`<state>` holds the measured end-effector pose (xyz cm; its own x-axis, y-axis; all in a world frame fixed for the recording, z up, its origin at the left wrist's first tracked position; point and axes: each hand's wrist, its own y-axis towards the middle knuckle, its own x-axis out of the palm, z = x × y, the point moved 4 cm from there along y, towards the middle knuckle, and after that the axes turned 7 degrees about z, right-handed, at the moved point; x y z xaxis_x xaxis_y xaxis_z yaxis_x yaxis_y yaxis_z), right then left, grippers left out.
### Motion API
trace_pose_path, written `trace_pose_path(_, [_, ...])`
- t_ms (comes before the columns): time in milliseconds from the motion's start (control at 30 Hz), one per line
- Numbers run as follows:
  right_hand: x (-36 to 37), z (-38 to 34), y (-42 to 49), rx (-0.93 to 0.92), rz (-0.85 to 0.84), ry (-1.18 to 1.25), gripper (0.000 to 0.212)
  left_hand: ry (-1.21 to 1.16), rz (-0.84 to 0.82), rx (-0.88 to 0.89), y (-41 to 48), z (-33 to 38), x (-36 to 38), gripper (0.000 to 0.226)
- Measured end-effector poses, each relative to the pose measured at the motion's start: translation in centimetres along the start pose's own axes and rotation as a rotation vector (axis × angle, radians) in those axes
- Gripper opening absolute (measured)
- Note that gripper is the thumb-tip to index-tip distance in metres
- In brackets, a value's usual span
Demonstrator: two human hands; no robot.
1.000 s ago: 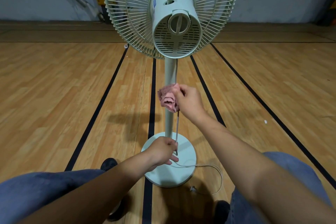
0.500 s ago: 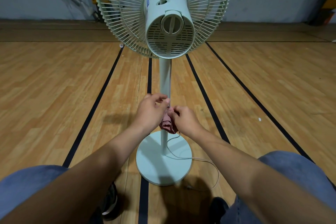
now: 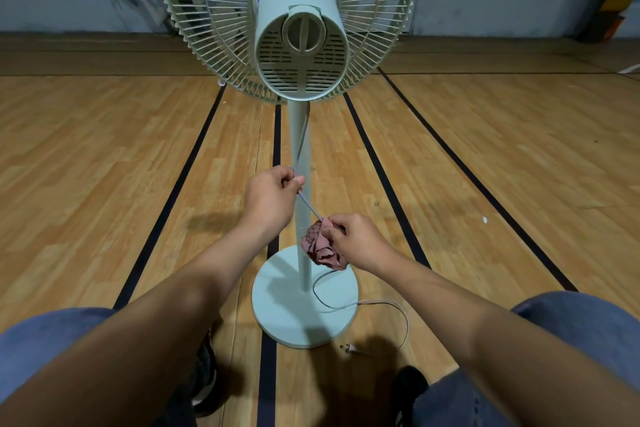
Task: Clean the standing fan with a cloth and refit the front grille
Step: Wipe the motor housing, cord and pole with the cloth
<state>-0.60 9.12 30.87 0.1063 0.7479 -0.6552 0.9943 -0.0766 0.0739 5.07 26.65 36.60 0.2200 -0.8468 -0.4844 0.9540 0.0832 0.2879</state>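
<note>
Wiping the power cord [image 3: 309, 206] is your present step: your left hand [image 3: 269, 199] pinches it taut beside the fan pole [image 3: 300, 135], your right hand [image 3: 358, 241] grips the pink cloth [image 3: 322, 250] round it. The grille [image 3: 207, 10] looks mounted; whether cleaning remains, I cannot tell.
</note>
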Motion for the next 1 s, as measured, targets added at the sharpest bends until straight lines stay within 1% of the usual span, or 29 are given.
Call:
trace_pose_path(167, [-1.5,0.8,-0.3,-0.004,0.007,-0.026,0.035,0.055,0.071,-0.018,0.8,-0.3,-1.9,0.021])
trace_pose_path(233, [-2.0,0.9,-0.3,-0.002,0.005,-0.028,0.031,0.054,0.111,-0.042,1.3,-0.3,-2.9,0.017])
trace_pose_path(333, [-2.6,1.2,-0.2,0.000,0.007,-0.044,0.020,0.041,0.172,-0.071,2.1,-0.3,-4.3,0.014])
trace_pose_path(433, [-2.9,1.4,-0.2,-0.004,0.012,-0.062,0.023,-0.057,0.189,-0.130,1.9,-0.2,-4.5,0.016])
trace_pose_path(500, [-2.8,1.7,-0.2,-0.002,0.004,-0.079,0.031,-0.193,0.146,-0.214,1.1,-0.4,-3.9,0.016])
trace_pose_path(567, [-2.7,1.7,-0.3,-0.002,0.001,-0.075,0.034,-0.322,0.039,-0.330,0.0,-0.7,-2.7,0.020])
trace_pose_path(600, [-2.7,1.6,-0.4,-0.008,-0.001,-0.074,0.033,-0.362,-0.015,-0.380,-0.7,-0.8,-1.9,0.021])
trace_pose_path(667, [-2.5,0.9,-0.5,-0.023,-0.010,-0.070,0.023,-0.392,-0.098,-0.433,-2.0,-1.0,-0.4,0.024])
trace_pose_path(700, [-2.5,0.6,-0.5,-0.031,-0.009,-0.061,0.020,-0.388,-0.137,-0.437,-2.7,-1.1,0.5,0.023])
trace_pose_path(800, [-2.4,-0.2,-0.6,-0.062,0.002,-0.024,0.024,-0.357,-0.232,-0.410,-4.3,-1.2,2.6,0.017])
trace_pose_path(900, [-2.3,-0.7,-0.7,-0.062,0.006,0.039,0.033,-0.328,-0.226,-0.377,-4.6,-1.1,3.3,0.023])
trace_pose_path(1000, [-1.9,-1.0,-1.0,-0.057,-0.012,0.075,0.030,-0.324,-0.219,-0.355,-4.2,-0.9,3.0,0.022])
